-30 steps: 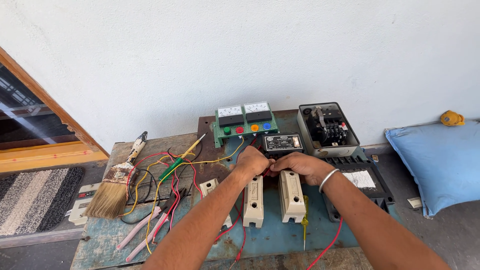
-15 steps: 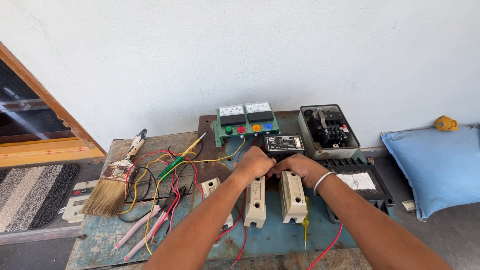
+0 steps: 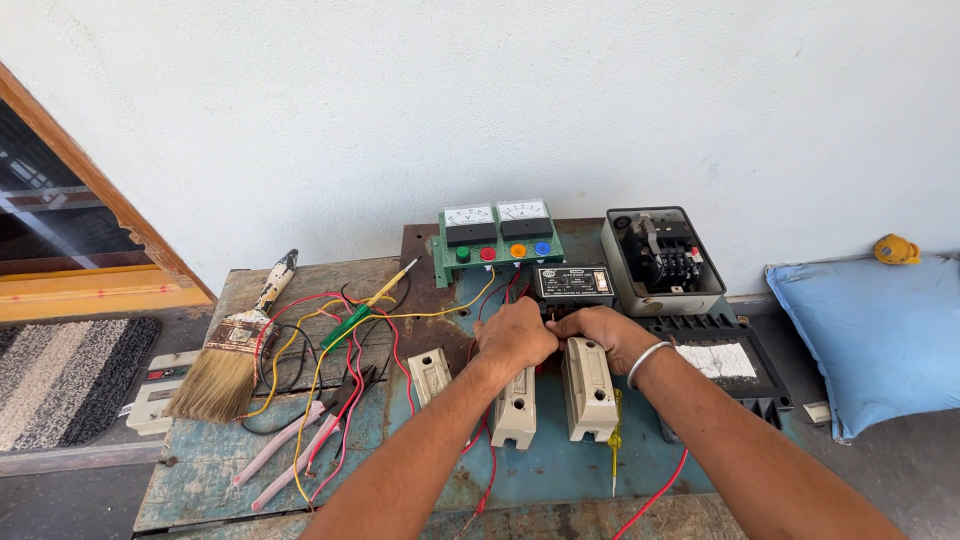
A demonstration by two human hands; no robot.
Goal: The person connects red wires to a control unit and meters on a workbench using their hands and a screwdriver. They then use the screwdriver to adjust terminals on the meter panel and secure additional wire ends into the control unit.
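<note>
Just beyond our knuckles, small black relay box (image 3: 573, 283) sits on tabletop (image 3: 560, 470). Our left hand (image 3: 515, 335) and right hand (image 3: 600, 333) curled, fingertips hidden; whether they clamp anything, cannot tell. Cream fuse holders (image 3: 588, 390) beneath wrists: rigid, light, brittle; we'd take them by sides.

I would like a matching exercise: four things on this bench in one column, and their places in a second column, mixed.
Things:
1. paintbrush
2. meter panel
3. pliers
4. open grey box

Places:
a. back right, by the wall
b. left edge of the bench
c. back centre, by the wall
d. front left, among the wires

Pairs: 1-b, 2-c, 3-d, 4-a
</note>
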